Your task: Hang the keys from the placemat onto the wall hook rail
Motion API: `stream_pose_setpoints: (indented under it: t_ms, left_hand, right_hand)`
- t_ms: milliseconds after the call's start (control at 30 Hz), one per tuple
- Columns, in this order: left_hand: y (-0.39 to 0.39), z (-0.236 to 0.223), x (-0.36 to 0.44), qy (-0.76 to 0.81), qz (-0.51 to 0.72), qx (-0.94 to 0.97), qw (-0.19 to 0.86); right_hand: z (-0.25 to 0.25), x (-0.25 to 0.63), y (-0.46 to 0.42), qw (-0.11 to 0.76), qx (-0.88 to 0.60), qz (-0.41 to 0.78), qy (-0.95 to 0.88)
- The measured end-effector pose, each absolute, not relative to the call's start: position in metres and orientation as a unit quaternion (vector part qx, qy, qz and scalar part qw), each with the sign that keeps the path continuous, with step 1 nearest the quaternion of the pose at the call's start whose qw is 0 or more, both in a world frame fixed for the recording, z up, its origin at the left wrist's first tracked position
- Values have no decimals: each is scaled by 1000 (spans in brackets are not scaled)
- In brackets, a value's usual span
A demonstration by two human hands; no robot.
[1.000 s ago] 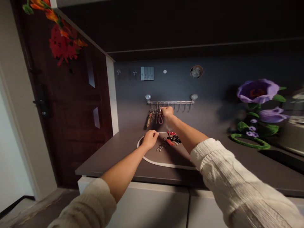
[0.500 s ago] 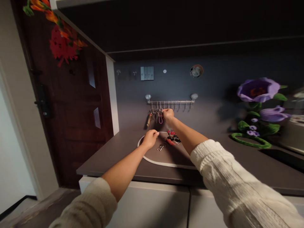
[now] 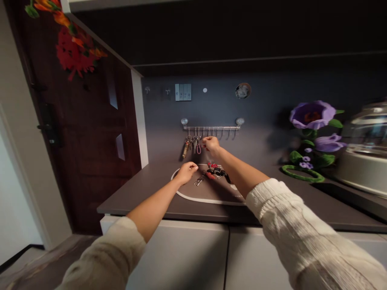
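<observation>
On the wall, a clear hook rack (image 3: 211, 128) carries several keys (image 3: 189, 141) at its left end, one with a brown patterned tag (image 3: 185, 149) and one with a pink loop (image 3: 198, 148). Just right of that loop, my right hand (image 3: 212, 146) is raised by the hooks, its bent fingertips slightly apart and nothing visible in them. My left hand (image 3: 185, 173) hovers over a white-rimmed mat (image 3: 208, 201), thumb and forefinger together; whatever they may hold does not show. Loose keys (image 3: 198, 181) and a bunch of red and black key fobs (image 3: 216, 172) lie on the mat.
To the right stand a purple fabric flower (image 3: 313, 116) with a green ring base and a glass-topped appliance (image 3: 364, 169). An overhead cabinet (image 3: 226, 32) hangs low above the counter. A dark red door (image 3: 99, 161) is at the left. Switches (image 3: 183, 92) sit above the rack.
My right hand has drawn slightly right, away from the pink loop, which now hangs free on the rack. My left hand stays over the mat. The camera view has shifted a little.
</observation>
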State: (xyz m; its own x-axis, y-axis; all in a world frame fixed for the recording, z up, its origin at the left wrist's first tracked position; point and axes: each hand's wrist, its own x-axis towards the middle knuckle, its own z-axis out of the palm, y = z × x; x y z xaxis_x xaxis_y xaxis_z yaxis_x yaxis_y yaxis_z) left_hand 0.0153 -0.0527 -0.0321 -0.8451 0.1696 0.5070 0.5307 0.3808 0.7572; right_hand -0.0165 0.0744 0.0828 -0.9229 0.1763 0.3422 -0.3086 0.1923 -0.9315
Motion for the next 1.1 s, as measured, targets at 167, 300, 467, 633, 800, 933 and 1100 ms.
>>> stream_pose_setpoints:
  t_ms: [167, 300, 467, 633, 800, 933, 1100]
  left_hand:
    - [-56, -31, 21, -814, -506, -240, 155]
    - [-58, -29, 24, -836, -467, -252, 138]
    - [-60, -28, 25, -853, -428, -275, 120]
    - [-59, -27, 28, -881, -375, -259, 130]
    - [-56, -24, 32, -898, -335, -253, 134]
    - [-55, -24, 30, -894, -337, -271, 118]
    - [-56, -27, 26, -868, -388, -293, 102]
  right_hand:
    - [68, 6, 81, 180, 86, 602, -773]
    - [41, 21, 90, 180, 127, 554, -803]
    - [6, 45, 105, 192, 150, 445, -862]
    - [-11, 57, 117, 201, 162, 345, -902]
    - [-11, 59, 114, 208, 157, 259, -930]
    - [-10, 57, 109, 207, 182, 212, -938]
    - [-11, 49, 105, 211, 194, 195, -938]
